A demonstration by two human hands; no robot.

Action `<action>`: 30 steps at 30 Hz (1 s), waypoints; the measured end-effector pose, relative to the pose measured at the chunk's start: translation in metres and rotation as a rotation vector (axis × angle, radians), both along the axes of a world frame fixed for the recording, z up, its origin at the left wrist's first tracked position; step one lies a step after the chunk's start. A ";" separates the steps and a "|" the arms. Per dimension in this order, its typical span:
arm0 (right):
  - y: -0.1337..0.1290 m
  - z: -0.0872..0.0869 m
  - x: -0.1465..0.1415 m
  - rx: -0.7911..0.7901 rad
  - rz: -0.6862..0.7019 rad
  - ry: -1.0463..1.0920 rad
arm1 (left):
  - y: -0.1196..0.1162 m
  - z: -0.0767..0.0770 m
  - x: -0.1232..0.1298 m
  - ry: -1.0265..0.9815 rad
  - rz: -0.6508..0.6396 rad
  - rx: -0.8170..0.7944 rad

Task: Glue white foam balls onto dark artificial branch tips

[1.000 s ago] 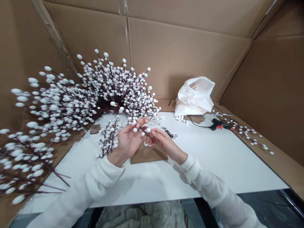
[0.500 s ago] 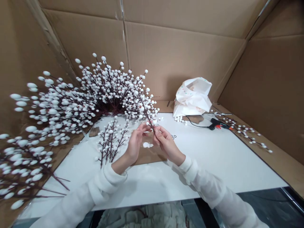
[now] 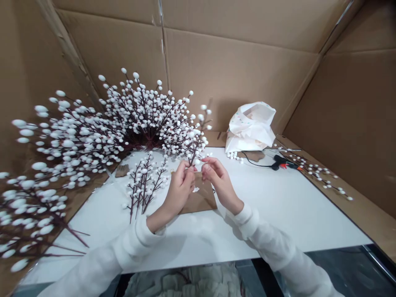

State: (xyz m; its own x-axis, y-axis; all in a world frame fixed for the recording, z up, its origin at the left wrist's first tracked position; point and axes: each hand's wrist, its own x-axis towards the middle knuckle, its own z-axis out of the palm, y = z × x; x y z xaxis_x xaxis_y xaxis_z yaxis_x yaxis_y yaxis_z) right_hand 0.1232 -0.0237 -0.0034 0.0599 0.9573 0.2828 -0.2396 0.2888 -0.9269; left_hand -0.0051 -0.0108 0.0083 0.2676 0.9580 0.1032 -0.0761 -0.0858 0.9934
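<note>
My left hand (image 3: 181,185) is closed around the stem of a dark brown artificial berry branch (image 3: 194,153). The branch points up and away, with white berries along its top. My right hand (image 3: 222,181) hovers just to its right, thumb and forefinger pinched beside a white berry; whatever lies between those fingertips is too small to make out. Under both hands a brown cardboard piece (image 3: 199,202) lies on the white board (image 3: 272,210), with a small white patch on it. Several short berry branches (image 3: 144,185) rest left of my left hand.
Large bunches of white-berry branches (image 3: 145,111) fill the back left, and more stems (image 3: 46,222) lie at the near left. A white bag (image 3: 250,126), loose white berries (image 3: 233,156), a black glue gun (image 3: 283,162) and thin berry sprigs (image 3: 324,175) are rightward. Cardboard walls (image 3: 241,70) enclose the board.
The branch has shifted from my right hand's grip into my left hand's. My left fingers have closed on the stem, and my right hand has moved slightly right, off it.
</note>
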 end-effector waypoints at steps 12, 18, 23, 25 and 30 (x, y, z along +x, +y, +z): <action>0.005 -0.005 -0.001 -0.093 0.033 0.113 | -0.005 0.004 -0.003 0.371 0.062 0.198; 0.003 -0.009 -0.002 -0.048 0.059 0.102 | -0.005 0.005 -0.004 0.375 0.043 0.236; 0.002 -0.012 -0.002 -0.038 0.046 0.090 | -0.005 0.003 -0.003 0.357 0.030 0.244; 0.002 -0.013 -0.003 -0.030 0.043 0.095 | -0.006 0.001 -0.003 0.360 0.040 0.245; 0.002 -0.014 -0.004 -0.031 0.048 0.104 | -0.008 -0.002 -0.002 0.367 0.059 0.238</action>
